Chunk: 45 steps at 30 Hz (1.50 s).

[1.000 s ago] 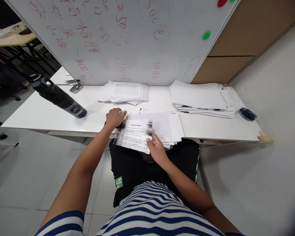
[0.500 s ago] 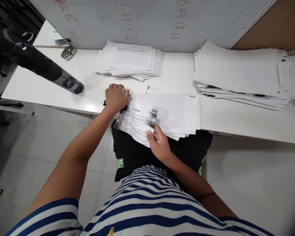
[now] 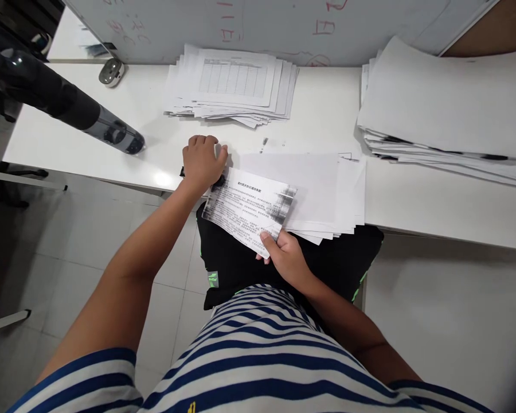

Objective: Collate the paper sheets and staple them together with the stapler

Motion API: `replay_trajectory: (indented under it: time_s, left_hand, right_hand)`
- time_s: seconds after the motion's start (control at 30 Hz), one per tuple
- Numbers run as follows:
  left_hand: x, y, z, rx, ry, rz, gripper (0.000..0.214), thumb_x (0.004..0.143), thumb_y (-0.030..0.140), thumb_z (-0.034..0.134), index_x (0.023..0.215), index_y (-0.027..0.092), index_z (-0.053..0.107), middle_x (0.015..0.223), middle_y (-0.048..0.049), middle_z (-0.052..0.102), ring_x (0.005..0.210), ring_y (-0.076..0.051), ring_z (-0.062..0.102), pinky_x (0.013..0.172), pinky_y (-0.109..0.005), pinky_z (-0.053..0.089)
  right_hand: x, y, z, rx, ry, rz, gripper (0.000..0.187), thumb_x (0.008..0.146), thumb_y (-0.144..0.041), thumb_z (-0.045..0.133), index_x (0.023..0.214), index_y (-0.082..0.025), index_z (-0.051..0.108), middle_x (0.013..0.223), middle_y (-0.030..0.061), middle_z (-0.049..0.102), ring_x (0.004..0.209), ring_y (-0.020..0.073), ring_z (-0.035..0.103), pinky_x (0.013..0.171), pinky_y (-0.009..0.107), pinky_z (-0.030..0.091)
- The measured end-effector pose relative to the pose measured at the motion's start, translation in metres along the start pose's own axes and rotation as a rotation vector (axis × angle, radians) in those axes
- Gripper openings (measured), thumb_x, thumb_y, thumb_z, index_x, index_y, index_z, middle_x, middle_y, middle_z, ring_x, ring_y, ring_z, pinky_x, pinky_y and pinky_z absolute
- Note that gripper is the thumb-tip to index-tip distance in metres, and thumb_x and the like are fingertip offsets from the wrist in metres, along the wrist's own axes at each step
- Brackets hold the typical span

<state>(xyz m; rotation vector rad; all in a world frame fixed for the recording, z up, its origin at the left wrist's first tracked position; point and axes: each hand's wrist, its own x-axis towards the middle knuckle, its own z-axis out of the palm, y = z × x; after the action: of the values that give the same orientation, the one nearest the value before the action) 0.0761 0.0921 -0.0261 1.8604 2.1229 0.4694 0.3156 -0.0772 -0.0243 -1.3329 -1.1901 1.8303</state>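
A printed sheet (image 3: 249, 209) with dark smudges at its sides is pinched in my right hand (image 3: 289, 258), thumb on top and fingers beneath its lower right corner. The sheet is tilted above my lap, over the desk's front edge. My left hand (image 3: 203, 163) is closed over a black object (image 3: 218, 182) at the desk edge; most of it is hidden beneath the palm. The sheet's upper left corner meets that object; whether it is inside cannot be seen. Behind the sheet, a loose stack of white paper (image 3: 313, 183) overhangs the desk edge.
A paper stack with a table printed on top (image 3: 234, 80) lies at the back. A larger paper stack (image 3: 447, 106) is on the right. A dark cylindrical device (image 3: 90, 117) leans in from the left, near a small oval gadget (image 3: 112, 73). A whiteboard (image 3: 266, 28) stands behind the desk (image 3: 322, 109).
The sheet has flattened and turned slightly, its right side shifting right with my right hand. My left hand stays over the black object. The view has tipped down a little.
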Motion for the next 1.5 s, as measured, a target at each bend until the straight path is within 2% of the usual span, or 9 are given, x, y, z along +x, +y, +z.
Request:
replay_trajectory:
  time_s: [0.4, 0.6, 1.03, 1.13, 1.2, 1.27, 1.33, 1.4, 1.5]
  left_hand:
    - [0.004, -0.004, 0.001, 0.009, -0.004, -0.023, 0.054, 0.089, 0.063, 0.04, 0.124, 0.025, 0.054, 0.129, -0.0159, 0.055, 0.135, -0.04, 0.031, 0.106, -0.051, 0.034]
    - [0.003, -0.005, 0.0, -0.014, -0.005, -0.03, 0.054, 0.089, 0.067, 0.037, 0.12, 0.027, 0.056, 0.128, -0.0154, 0.055, 0.13, -0.039, 0.036, 0.102, -0.05, 0.037]
    - [0.006, -0.012, -0.008, -0.019, 0.019, -0.015, 0.055, 0.087, 0.071, 0.037, 0.1, 0.025, 0.064, 0.121, -0.0169, 0.06, 0.114, -0.04, 0.051, 0.094, -0.052, 0.041]
    - [0.009, -0.014, -0.014, -0.079, 0.001, -0.063, 0.055, 0.085, 0.071, 0.041, 0.099, 0.023, 0.065, 0.118, -0.0155, 0.063, 0.109, -0.038, 0.056, 0.092, -0.049, 0.043]
    - [0.009, -0.015, -0.021, -0.219, 0.0, -0.064, 0.052, 0.088, 0.066, 0.039, 0.101, 0.023, 0.065, 0.113, -0.0119, 0.067, 0.107, -0.033, 0.059, 0.093, -0.044, 0.044]
    - [0.006, -0.019, -0.028, -0.375, 0.135, -0.038, 0.047, 0.092, 0.056, 0.034, 0.1, 0.021, 0.065, 0.115, -0.0085, 0.068, 0.112, -0.027, 0.058, 0.096, -0.038, 0.043]
    - [-0.002, -0.027, -0.033, -0.431, 0.3, -0.007, 0.048, 0.096, 0.048, 0.024, 0.102, 0.022, 0.063, 0.118, -0.0067, 0.067, 0.114, -0.022, 0.058, 0.096, -0.034, 0.044]
    - [-0.014, -0.038, -0.033, -0.367, 0.458, 0.099, 0.048, 0.098, 0.045, 0.022, 0.1, 0.02, 0.063, 0.113, -0.0085, 0.068, 0.112, -0.022, 0.058, 0.098, -0.036, 0.041]
    - [-0.033, -0.056, -0.021, -0.141, 0.442, 0.274, 0.04, 0.097, 0.041, 0.032, 0.087, 0.02, 0.065, 0.095, -0.0093, 0.069, 0.098, -0.024, 0.06, 0.091, -0.037, 0.041]
  right_hand:
    - [-0.005, 0.027, 0.01, -0.087, -0.233, 0.053, 0.055, 0.097, -0.057, 0.039, 0.069, -0.018, 0.064, 0.064, 0.0048, 0.071, 0.056, 0.0144, 0.062, 0.069, 0.03, 0.051]
    - [-0.005, 0.031, 0.004, -0.092, -0.189, 0.03, 0.053, 0.098, -0.057, 0.04, 0.071, -0.017, 0.063, 0.065, 0.0051, 0.07, 0.051, 0.0131, 0.056, 0.06, 0.027, 0.048]
    - [-0.004, 0.006, -0.004, -0.121, -0.091, 0.055, 0.038, 0.097, -0.048, 0.041, 0.072, -0.021, 0.05, 0.054, -0.0002, 0.064, 0.043, 0.0113, 0.054, 0.05, 0.023, 0.042]
    - [-0.004, 0.0, -0.005, -0.236, 0.009, -0.023, 0.037, 0.098, -0.047, 0.039, 0.074, -0.021, 0.052, 0.056, -0.0002, 0.064, 0.045, 0.0131, 0.055, 0.052, 0.025, 0.043]
    - [-0.002, -0.004, -0.005, -0.362, 0.169, -0.152, 0.037, 0.098, -0.047, 0.037, 0.081, -0.021, 0.056, 0.062, 0.0008, 0.065, 0.053, 0.0163, 0.059, 0.056, 0.028, 0.045]
    - [0.003, -0.009, -0.007, -0.463, 0.326, -0.288, 0.036, 0.099, -0.045, 0.035, 0.094, -0.021, 0.061, 0.076, 0.0041, 0.069, 0.068, 0.0208, 0.064, 0.064, 0.031, 0.046]
    - [0.007, -0.017, -0.011, -0.492, 0.396, -0.362, 0.037, 0.099, -0.042, 0.034, 0.11, -0.021, 0.063, 0.092, 0.0074, 0.072, 0.084, 0.0237, 0.066, 0.071, 0.033, 0.048]
    - [0.011, -0.026, -0.018, -0.472, 0.393, -0.376, 0.041, 0.099, -0.041, 0.033, 0.12, -0.02, 0.061, 0.1, 0.0087, 0.072, 0.09, 0.0244, 0.066, 0.075, 0.033, 0.048]
    - [0.009, -0.038, -0.037, -0.444, 0.459, -0.405, 0.042, 0.097, -0.043, 0.036, 0.117, -0.018, 0.063, 0.096, 0.0086, 0.071, 0.089, 0.0246, 0.065, 0.077, 0.034, 0.048]
